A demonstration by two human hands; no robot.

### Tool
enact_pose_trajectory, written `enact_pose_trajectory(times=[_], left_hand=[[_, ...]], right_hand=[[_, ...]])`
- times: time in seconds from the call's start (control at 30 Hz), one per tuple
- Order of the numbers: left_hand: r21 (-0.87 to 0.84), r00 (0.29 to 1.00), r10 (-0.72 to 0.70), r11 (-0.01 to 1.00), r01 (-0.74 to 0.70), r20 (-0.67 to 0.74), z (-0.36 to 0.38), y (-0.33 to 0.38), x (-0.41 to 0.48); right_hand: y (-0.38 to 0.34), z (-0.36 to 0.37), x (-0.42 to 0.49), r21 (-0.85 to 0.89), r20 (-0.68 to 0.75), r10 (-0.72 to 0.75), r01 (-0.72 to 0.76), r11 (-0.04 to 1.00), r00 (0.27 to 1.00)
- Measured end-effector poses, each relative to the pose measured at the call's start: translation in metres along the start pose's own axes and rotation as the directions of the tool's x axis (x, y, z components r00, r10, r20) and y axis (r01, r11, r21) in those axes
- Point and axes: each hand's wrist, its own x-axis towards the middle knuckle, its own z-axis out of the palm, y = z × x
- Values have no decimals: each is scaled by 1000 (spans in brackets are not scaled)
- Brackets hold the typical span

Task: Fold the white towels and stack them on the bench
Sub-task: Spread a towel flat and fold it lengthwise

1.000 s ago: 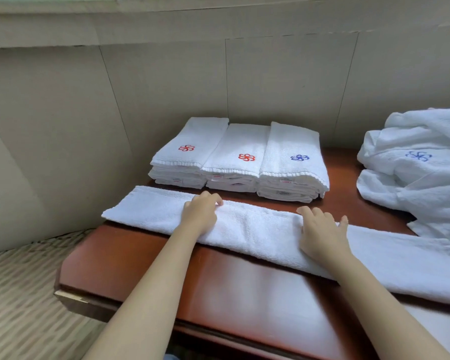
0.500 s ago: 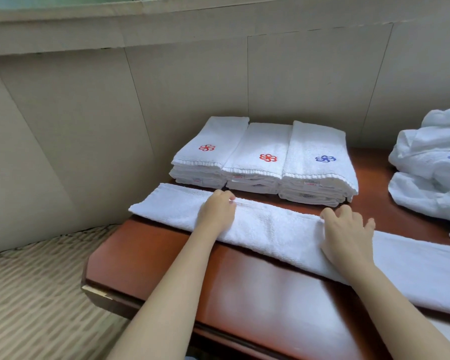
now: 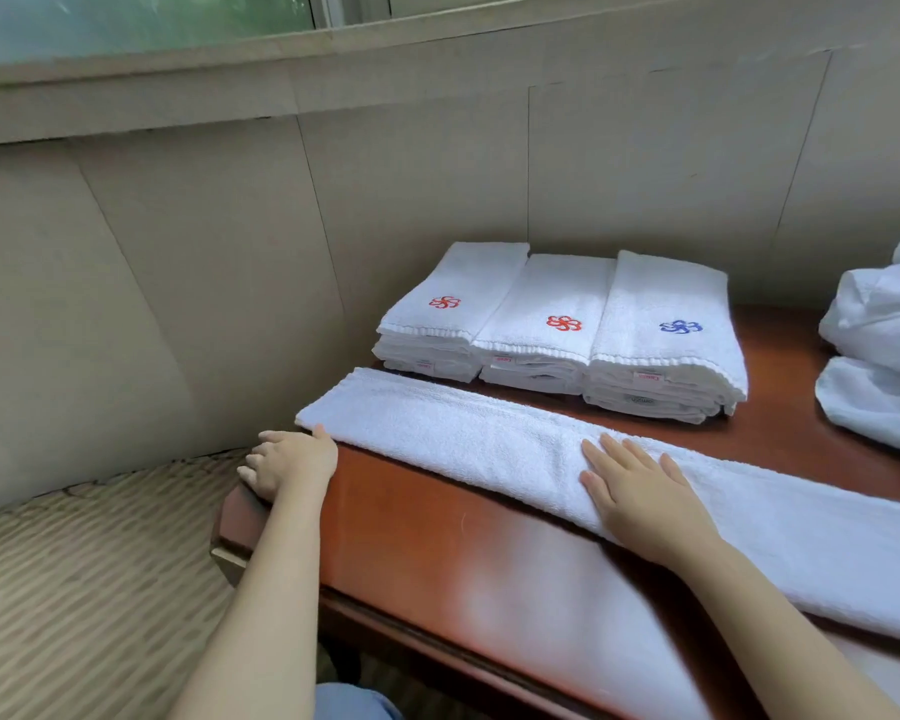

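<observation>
1. At the bottom edge of the view, a bit of blue cloth (image 3: 357,704) shows between the two bare forearms.
2. The right hand (image 3: 640,491) lies flat, fingers straight and slightly spread, palm down on the long folded towel (image 3: 468,439), holding nothing.
3. The left hand (image 3: 289,462) is at the bench's (image 3: 437,553) left end, fingers loosely curled over the edge, thumb touching the towel's near left corner; whether it pinches the cloth cannot be told.
4. The towel runs as a narrow strip from the left end towards the right along the bench's middle.
5. Behind it, by the back edge against the wall (image 3: 178,262), stand three stacks of folded towels (image 3: 562,330), side by side and touching.
6. At the far right lies a heap of unfolded white towels (image 3: 884,356).
</observation>
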Motion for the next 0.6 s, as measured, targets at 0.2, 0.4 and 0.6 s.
enact_pose_trajectory(times=[0.2, 0.4, 0.6], left_hand=[[65, 983, 173, 982, -177, 66, 1, 8, -3], [-661, 950, 313, 718, -220, 23, 6, 50, -29], [-853, 952, 252, 444, -275, -175, -4, 93, -84]], right_hand=[[-2, -1, -3, 15, -21, -11, 12, 1000, 1000], [-2, -1, -6, 45, -65, -26, 29, 999, 998], [0, -5, -6, 222, -136, -19, 50, 974, 991]])
